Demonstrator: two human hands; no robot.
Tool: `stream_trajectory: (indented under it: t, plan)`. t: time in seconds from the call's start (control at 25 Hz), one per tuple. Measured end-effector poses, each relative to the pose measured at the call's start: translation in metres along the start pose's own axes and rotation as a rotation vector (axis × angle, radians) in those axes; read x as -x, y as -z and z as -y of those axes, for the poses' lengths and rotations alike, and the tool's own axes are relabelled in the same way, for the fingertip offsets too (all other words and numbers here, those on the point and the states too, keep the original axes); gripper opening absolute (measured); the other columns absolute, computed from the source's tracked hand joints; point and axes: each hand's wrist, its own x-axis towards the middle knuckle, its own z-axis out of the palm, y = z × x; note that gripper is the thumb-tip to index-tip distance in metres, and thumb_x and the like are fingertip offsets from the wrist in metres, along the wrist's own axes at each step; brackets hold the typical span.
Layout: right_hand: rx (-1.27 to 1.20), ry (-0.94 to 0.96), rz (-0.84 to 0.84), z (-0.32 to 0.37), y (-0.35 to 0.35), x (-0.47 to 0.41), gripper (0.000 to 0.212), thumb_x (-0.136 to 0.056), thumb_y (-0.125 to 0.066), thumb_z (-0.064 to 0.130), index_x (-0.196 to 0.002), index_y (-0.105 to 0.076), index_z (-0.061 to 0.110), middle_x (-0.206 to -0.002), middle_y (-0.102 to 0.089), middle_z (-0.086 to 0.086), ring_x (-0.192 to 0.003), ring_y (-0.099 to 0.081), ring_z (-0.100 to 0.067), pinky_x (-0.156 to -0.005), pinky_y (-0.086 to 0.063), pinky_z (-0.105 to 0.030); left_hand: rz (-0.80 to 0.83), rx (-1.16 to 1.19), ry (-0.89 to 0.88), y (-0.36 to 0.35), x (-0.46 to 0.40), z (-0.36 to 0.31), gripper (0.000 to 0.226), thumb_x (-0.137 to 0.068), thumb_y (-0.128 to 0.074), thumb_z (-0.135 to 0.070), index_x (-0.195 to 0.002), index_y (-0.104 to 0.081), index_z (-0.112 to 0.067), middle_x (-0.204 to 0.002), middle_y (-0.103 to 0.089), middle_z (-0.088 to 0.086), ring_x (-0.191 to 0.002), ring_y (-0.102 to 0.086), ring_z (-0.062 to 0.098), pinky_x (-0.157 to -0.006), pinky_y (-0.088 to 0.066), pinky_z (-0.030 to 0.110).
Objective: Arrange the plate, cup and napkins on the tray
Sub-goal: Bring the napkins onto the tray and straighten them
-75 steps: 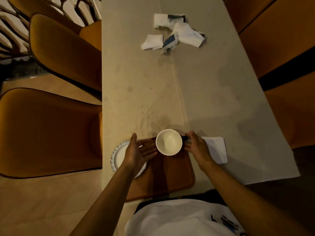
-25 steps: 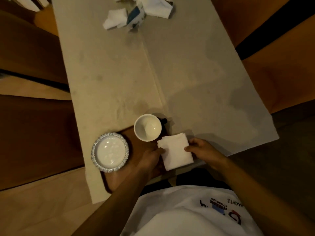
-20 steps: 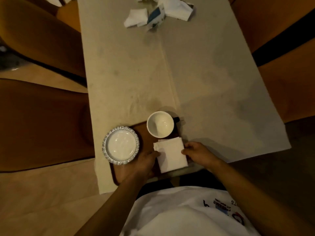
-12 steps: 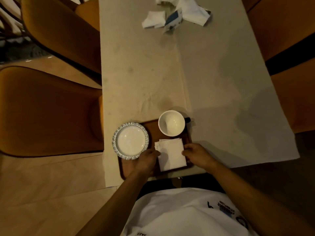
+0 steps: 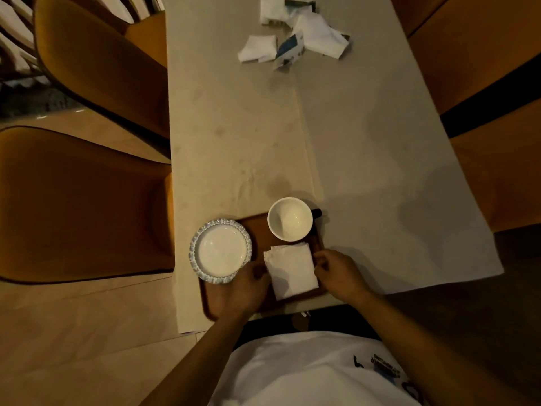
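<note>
A brown tray (image 5: pixel 259 231) lies at the table's near edge. On its far right corner stands a white cup (image 5: pixel 289 218), dark handle pointing right. A folded white napkin (image 5: pixel 291 269) lies flat on the tray just in front of the cup. A white plate (image 5: pixel 221 251) with a blue patterned rim sits at the tray's left end, partly over its edge. My left hand (image 5: pixel 244 287) rests on the tray, touching the napkin's left side. My right hand (image 5: pixel 339 275) touches the napkin's right side with curled fingers.
Several crumpled white napkins and a blue-and-white packet (image 5: pixel 288 51) lie at the table's far end. Orange chairs (image 5: pixel 82 200) stand on both sides of the cloth-covered table (image 5: pixel 366 148).
The napkin came from the table at the right onto the tray in front of the cup. Both hands have stayed at its two sides while it settled flat.
</note>
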Motion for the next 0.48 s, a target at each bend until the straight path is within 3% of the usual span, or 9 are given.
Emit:
stream_trajectory:
  t: [0.08,0.2,0.32,0.48]
  plan:
    - [0.089,0.093,-0.029,0.0,-0.002,0.004,0.045,-0.089,-0.061,0.013,-0.132,-0.053,0.023,-0.124,-0.058,-0.006,-0.102,-0.06,-0.02,-0.085,-0.052,-0.031,-0.061,-0.379,-0.301,0.0,0.003,0.011,0.033,-0.093,-0.057,-0.018,-0.125,-0.054,-0.026,-0.122,-0.064,0.002,-0.101,-0.063,0.012,-0.084,-0.053,0.026]
    - [0.175,0.16,0.07,0.002,-0.005,0.006,0.078,-0.087,-0.064,0.013,-0.15,-0.025,0.036,-0.138,-0.044,-0.004,-0.116,-0.056,-0.025,-0.094,-0.054,-0.039,0.027,-0.822,-0.392,-0.006,-0.001,0.021,0.068,-0.094,-0.053,-0.037,-0.153,-0.021,-0.027,-0.148,-0.042,0.008,-0.122,-0.053,0.027,-0.095,-0.048,0.035]
    - [0.21,0.16,0.126,0.0,-0.007,0.005,0.09,-0.087,-0.062,0.008,-0.153,-0.012,0.042,-0.135,-0.047,-0.008,-0.113,-0.057,-0.028,-0.09,-0.052,-0.037,0.054,-0.937,-0.351,-0.01,-0.004,0.026,0.077,-0.093,-0.051,-0.046,-0.155,-0.011,-0.025,-0.159,-0.026,0.011,-0.131,-0.047,0.03,-0.102,-0.045,0.039]
    - [0.199,0.148,0.124,-0.003,-0.007,0.005,0.09,-0.088,-0.062,0.007,-0.153,-0.011,0.042,-0.126,-0.056,-0.011,-0.11,-0.06,-0.027,-0.09,-0.053,-0.038,0.061,-0.949,-0.327,-0.011,-0.005,0.029,0.08,-0.092,-0.052,-0.049,-0.155,-0.008,-0.027,-0.16,-0.025,0.011,-0.133,-0.045,0.03,-0.103,-0.044,0.041]
